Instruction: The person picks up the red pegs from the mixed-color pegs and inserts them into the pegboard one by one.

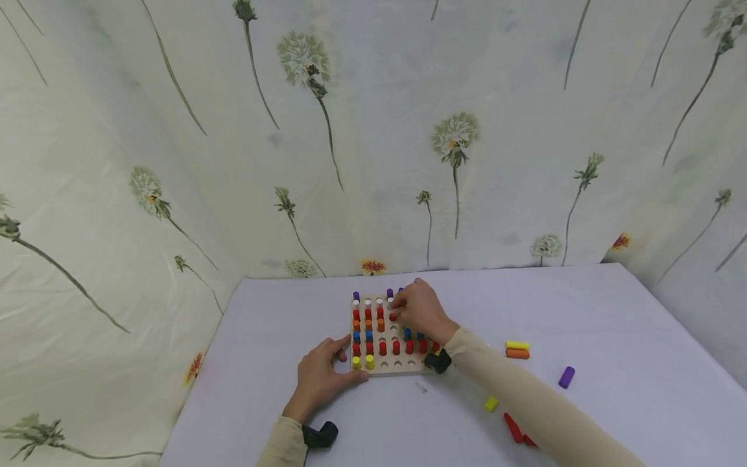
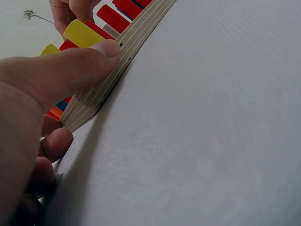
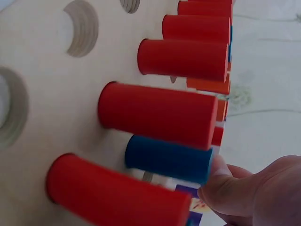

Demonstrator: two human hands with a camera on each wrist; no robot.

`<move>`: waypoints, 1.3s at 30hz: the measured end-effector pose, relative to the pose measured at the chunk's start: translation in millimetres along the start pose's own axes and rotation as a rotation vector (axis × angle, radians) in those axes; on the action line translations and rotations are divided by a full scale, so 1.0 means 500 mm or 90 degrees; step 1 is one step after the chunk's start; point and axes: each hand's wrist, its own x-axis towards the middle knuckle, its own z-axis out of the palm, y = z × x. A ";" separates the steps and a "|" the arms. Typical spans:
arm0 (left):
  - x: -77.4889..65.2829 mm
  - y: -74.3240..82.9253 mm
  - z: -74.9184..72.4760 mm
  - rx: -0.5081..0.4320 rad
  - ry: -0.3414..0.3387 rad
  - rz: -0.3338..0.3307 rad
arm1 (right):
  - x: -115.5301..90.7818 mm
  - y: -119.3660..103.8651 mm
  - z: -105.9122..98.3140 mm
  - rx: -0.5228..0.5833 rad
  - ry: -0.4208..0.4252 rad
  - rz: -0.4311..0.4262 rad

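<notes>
A wooden pegboard lies on the table, with rows of purple, white, red, orange, blue and yellow pegs standing in its holes. My left hand grips its near-left corner, the thumb on the front edge beside a yellow peg and the fingers along the left side. Over the board's far part, my right hand pinches a red peg at the fourth place of the upper red row. In the right wrist view, standing red pegs and a blue peg partly hide that hand's fingertips.
Right of the board lie a yellow peg, an orange peg and a purple peg. Nearer, by the right forearm, are a short yellow peg and red pieces. A flower-patterned curtain hangs behind the table.
</notes>
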 end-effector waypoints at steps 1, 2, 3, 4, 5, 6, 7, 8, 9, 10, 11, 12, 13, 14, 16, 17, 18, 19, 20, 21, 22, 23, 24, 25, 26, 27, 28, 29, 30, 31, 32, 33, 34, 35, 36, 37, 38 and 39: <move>0.000 0.000 0.000 0.001 -0.001 0.003 | 0.000 -0.004 0.000 -0.007 -0.001 0.000; 0.000 0.000 0.000 0.000 -0.001 0.002 | 0.001 -0.007 0.001 -0.012 -0.005 0.004; 0.000 0.001 0.000 0.000 -0.002 0.001 | 0.002 -0.010 0.003 -0.017 -0.009 0.010; -0.001 0.001 0.000 0.000 -0.001 0.002 | 0.003 -0.012 0.004 -0.021 -0.012 0.014; -0.001 0.001 0.001 0.002 0.000 0.004 | 0.004 -0.014 0.007 -0.025 -0.014 0.018; -0.001 0.001 0.000 0.003 0.001 0.005 | 0.004 -0.015 0.009 -0.029 -0.018 0.023; -0.001 0.000 0.000 0.005 0.003 0.005 | 0.005 -0.016 0.012 -0.031 -0.022 0.027; -0.001 0.000 0.000 0.005 0.003 0.001 | 0.006 -0.017 0.015 -0.034 -0.025 0.030; -0.001 0.000 0.000 0.005 0.004 0.003 | 0.006 -0.017 0.018 -0.037 -0.025 0.031; -0.001 0.000 -0.001 0.004 0.005 -0.001 | 0.007 -0.018 0.021 -0.039 -0.022 0.031; -0.001 0.001 -0.002 0.003 0.007 -0.002 | 0.008 -0.018 0.023 -0.041 -0.020 0.034; -0.001 0.001 -0.003 0.002 0.006 -0.007 | 0.008 -0.019 0.025 -0.041 -0.016 0.036; -0.001 0.001 -0.004 0.004 0.006 -0.007 | 0.009 -0.020 0.026 -0.041 -0.011 0.037; -0.002 0.001 -0.005 0.003 0.007 -0.004 | 0.009 -0.021 0.027 -0.041 -0.005 0.038; -0.002 0.001 -0.007 0.002 0.008 -0.003 | 0.009 -0.023 0.027 -0.040 0.002 0.037; -0.002 0.001 -0.008 0.002 0.008 -0.002 | 0.009 -0.024 0.027 -0.040 0.003 0.037; -0.002 0.001 -0.008 0.002 0.009 -0.001 | 0.008 -0.025 0.027 -0.043 0.004 0.036; -0.002 0.002 -0.008 0.000 0.010 0.000 | 0.008 -0.025 0.027 -0.047 0.005 0.035; -0.001 0.001 -0.008 -0.002 0.009 0.000 | 0.007 -0.024 0.027 -0.051 0.006 0.032; -0.001 0.001 -0.007 -0.004 0.008 -0.002 | 0.005 -0.023 0.027 -0.055 0.006 0.032; -0.001 0.001 -0.006 -0.006 0.007 -0.002 | 0.003 -0.023 0.026 -0.057 0.005 0.035; -0.001 0.001 -0.005 -0.005 0.005 -0.001 | 0.001 -0.022 0.025 -0.059 0.004 0.035; -0.001 0.001 -0.004 -0.005 0.004 0.000 | -0.002 -0.022 0.024 -0.058 0.003 0.036; 0.000 0.001 -0.003 -0.004 0.003 0.001 | -0.004 -0.021 0.023 -0.055 0.001 0.037; 0.000 0.002 -0.003 -0.001 0.004 0.003 | -0.006 -0.020 0.021 -0.051 -0.003 0.037; 0.001 0.003 -0.003 0.001 0.006 0.006 | -0.008 -0.021 0.019 -0.048 -0.006 0.037; 0.001 0.003 -0.003 0.004 0.009 0.009 | -0.010 -0.022 0.016 -0.045 -0.011 0.035; 0.002 0.004 -0.003 0.006 0.013 0.012 | -0.011 -0.022 0.014 -0.045 -0.015 0.031; 0.003 0.005 -0.004 0.006 0.015 0.012 | -0.011 -0.023 0.011 -0.043 -0.020 0.028; 0.003 0.005 -0.005 0.007 0.017 0.014 | -0.012 -0.023 0.009 -0.044 -0.027 0.027; 0.003 0.005 -0.005 0.005 0.017 0.014 | -0.013 -0.024 0.006 -0.045 -0.035 0.027; 0.003 0.006 -0.005 0.003 0.015 0.013 | -0.013 -0.025 0.004 -0.048 -0.044 0.030; 0.003 0.005 -0.005 0.003 0.012 0.010 | -0.014 -0.025 0.001 -0.051 -0.056 0.033; 0.002 0.005 -0.004 0.002 0.009 0.009 | -0.015 -0.026 -0.001 -0.056 -0.068 0.033; 0.001 0.004 -0.004 0.002 0.006 0.007 | -0.016 -0.027 -0.004 -0.061 -0.081 0.036; 0.001 0.004 -0.003 0.002 0.003 0.005 | -0.016 -0.028 -0.006 -0.068 -0.093 0.037; 0.000 0.003 -0.002 0.001 0.001 0.001 | -0.018 -0.029 -0.009 -0.072 -0.106 0.039; -0.001 0.002 0.000 0.000 0.000 -0.001 | -0.019 -0.030 -0.012 -0.076 -0.117 0.039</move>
